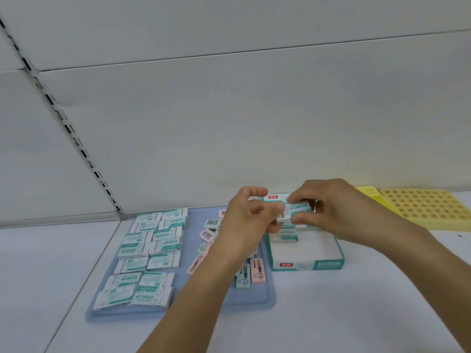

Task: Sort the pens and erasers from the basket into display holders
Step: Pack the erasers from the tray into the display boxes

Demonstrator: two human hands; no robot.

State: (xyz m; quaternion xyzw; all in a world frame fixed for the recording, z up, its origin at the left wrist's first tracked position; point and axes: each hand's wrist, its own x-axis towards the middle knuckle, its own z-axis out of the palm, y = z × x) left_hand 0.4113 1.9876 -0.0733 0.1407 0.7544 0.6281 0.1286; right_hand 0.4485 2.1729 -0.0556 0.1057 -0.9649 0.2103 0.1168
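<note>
On the white tabletop, a pale blue flat tray carries wrapped white-and-teal erasers. Above the white-and-teal cardboard display box, the left hand and right hand pinch one wrapped white-and-teal eraser between them. Farther right lies a yellow perforated plastic holder.

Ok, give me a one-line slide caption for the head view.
Both hands, left hand and right hand, hold a teal-white eraser over the display box.
</note>
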